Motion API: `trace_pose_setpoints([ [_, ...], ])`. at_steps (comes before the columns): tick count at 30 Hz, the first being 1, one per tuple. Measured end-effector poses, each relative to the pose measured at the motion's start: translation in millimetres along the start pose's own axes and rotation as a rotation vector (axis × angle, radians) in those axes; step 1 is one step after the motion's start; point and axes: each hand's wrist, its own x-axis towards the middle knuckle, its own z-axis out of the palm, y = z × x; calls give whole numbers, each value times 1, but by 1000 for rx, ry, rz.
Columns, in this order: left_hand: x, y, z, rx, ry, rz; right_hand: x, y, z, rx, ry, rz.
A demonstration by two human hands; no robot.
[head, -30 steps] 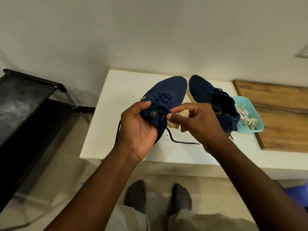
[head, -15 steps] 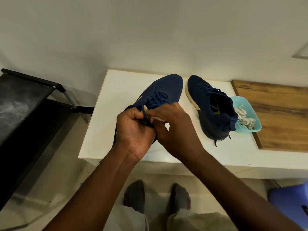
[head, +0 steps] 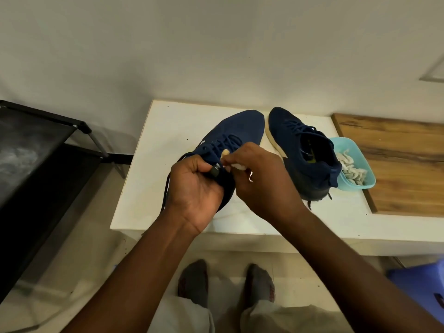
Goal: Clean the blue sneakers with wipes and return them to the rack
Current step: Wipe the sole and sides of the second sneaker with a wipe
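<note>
Navy knit lace-up sneaker (head: 235,126), left of turquoise plastic tub (head: 360,150): heel gripped in left hand (head: 194,188). White wipe (head: 236,166), pinched by right hand (head: 262,179), had newly shifted onto the laces. Wiping unfinished; second sneaker (head: 302,150) waited against the tub.

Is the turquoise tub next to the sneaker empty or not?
Not empty: the turquoise tub holds a pile of crumpled whitish wipes, visible through its open top. Their number cannot be told.
</note>
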Motion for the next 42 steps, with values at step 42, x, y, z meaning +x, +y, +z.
trace_pose_setpoints([
  [42, 1, 17, -2, 779, 297, 183, -3, 43, 7, 546, 97, 281],
])
